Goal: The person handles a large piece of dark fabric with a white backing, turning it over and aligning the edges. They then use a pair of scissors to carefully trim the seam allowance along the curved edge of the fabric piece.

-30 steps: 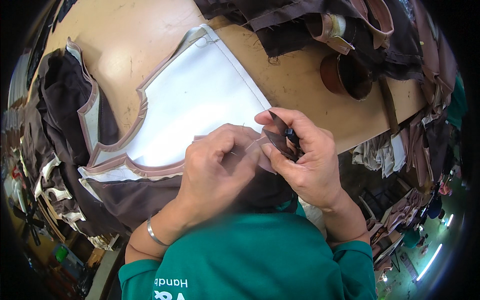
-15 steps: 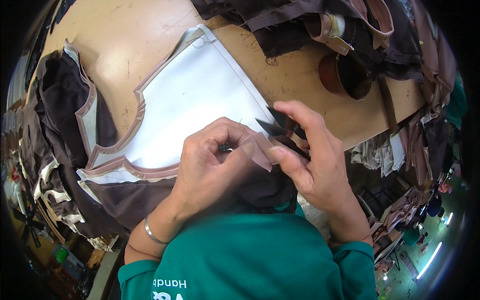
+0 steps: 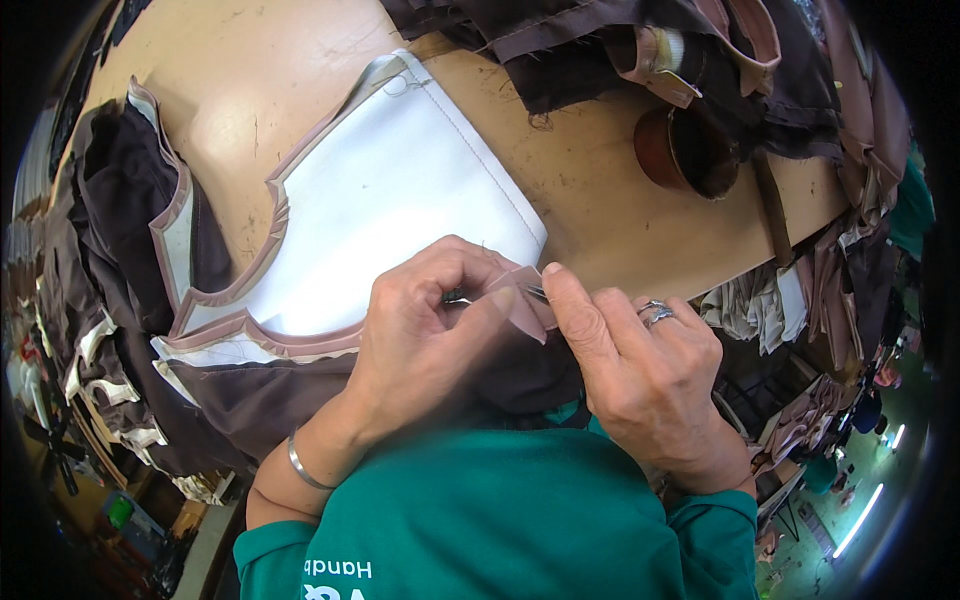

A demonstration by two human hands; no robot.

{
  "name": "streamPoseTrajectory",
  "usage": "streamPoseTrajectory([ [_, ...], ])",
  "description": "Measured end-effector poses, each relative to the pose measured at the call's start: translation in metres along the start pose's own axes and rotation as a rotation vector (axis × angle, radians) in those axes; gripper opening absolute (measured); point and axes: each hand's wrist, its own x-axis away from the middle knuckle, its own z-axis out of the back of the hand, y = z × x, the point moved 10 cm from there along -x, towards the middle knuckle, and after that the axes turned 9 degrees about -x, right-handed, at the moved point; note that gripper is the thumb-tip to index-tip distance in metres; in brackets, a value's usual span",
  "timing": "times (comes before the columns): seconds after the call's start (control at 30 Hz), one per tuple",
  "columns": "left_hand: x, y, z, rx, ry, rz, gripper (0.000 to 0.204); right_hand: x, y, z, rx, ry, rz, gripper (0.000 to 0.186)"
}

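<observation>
Watching remotely through the head camera, I have the left hand point(image 3: 420, 330) in a pinching grip, thumb and fingers clamped on a pink flap point(image 3: 524, 322), which is held up at the near edge of a white stitched panel point(image 3: 390, 190), in front of the green shirt point(image 3: 480, 510). My right hand point(image 3: 645, 370) is curled around a pair of snips point(image 3: 537, 292); I can see only the thin tips, against the flap just under the index fingertip, and the palm hides the rest. The panel, its curved side bound in pink, lies on the tan surface point(image 3: 590, 225), with dark brown cloth point(image 3: 265, 395) along its near side. Beyond the right hand, a round brown container point(image 3: 660, 150) sits beside a heap of dark fabric pieces point(image 3: 570, 75).
</observation>
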Motion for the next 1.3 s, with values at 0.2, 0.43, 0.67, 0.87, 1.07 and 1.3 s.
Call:
streamPoseTrajectory([
  [0.2, 0.0005, -0.0004, -0.0018, -0.025, -0.012, -0.004, 0.008, 0.0007, -0.0017, -0.0023, 0.029, -0.003, 0.019, 0.039],
  [0.43, 0.0007, 0.0001, -0.0027, -0.008, -0.016, 0.003, 0.008, 0.0044, 0.0009, -0.0029, 0.01, 0.082, 0.006, 0.035],
  [0.67, 0.0004, 0.0009, -0.0019, -0.05, -0.011, -0.004, 0.008, 0.0063, 0.0003, -0.0045, 0.029, 0.118, 0.048, 0.036],
  [0.87, 0.0009, 0.0005, -0.0012, 0.014, 0.018, 0.013, 0.004, 0.0075, 0.0005, -0.0055, 0.019, 0.128, 0.048, 0.035],
  [1.07, 0.0004, -0.0014, -0.0036, -0.013, -0.015, 0.005, 0.008, 0.0077, -0.004, -0.0037, 0.101, 0.124, 0.078, 0.035],
  [1.3, 0.0001, 0.0018, -0.0048, -0.003, -0.02, -0.019, 0.007, 0.0086, -0.0058, -0.0041, 0.13, 0.14, 0.101, 0.035],
])
